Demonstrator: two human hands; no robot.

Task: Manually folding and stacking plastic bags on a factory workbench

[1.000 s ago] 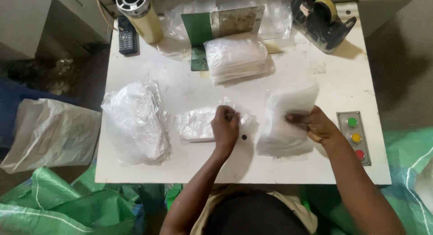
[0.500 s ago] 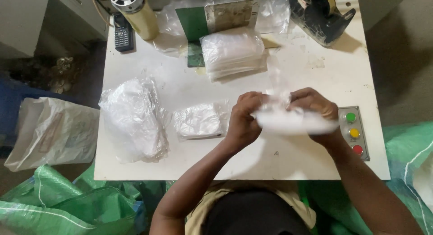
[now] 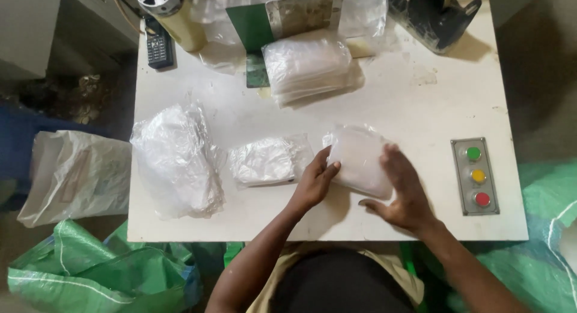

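Note:
A flat clear plastic packet (image 3: 359, 158) with white contents is held just above the white table (image 3: 415, 103), near its front edge. My left hand (image 3: 314, 182) grips the packet's left edge with thumb and fingers. My right hand (image 3: 404, 190) presses flat against the packet's right side, fingers spread. Just left of my left hand lies a small crumpled plastic packet (image 3: 264, 161). Farther left sits a large bulging clear plastic bag (image 3: 177, 161).
A stack of flat clear packets (image 3: 308, 66) lies at the table's back, by a green plate (image 3: 255, 42). A tape dispenser (image 3: 433, 12) stands back right, a phone (image 3: 159, 48) and a yellow cylinder (image 3: 174, 15) back left. A three-button panel (image 3: 478, 176) sits right. Sacks lie on the floor.
Both hands lifted the packet off the table and turned it; it is now gripped between my hands, its flat face to the camera. The view has shifted closer.

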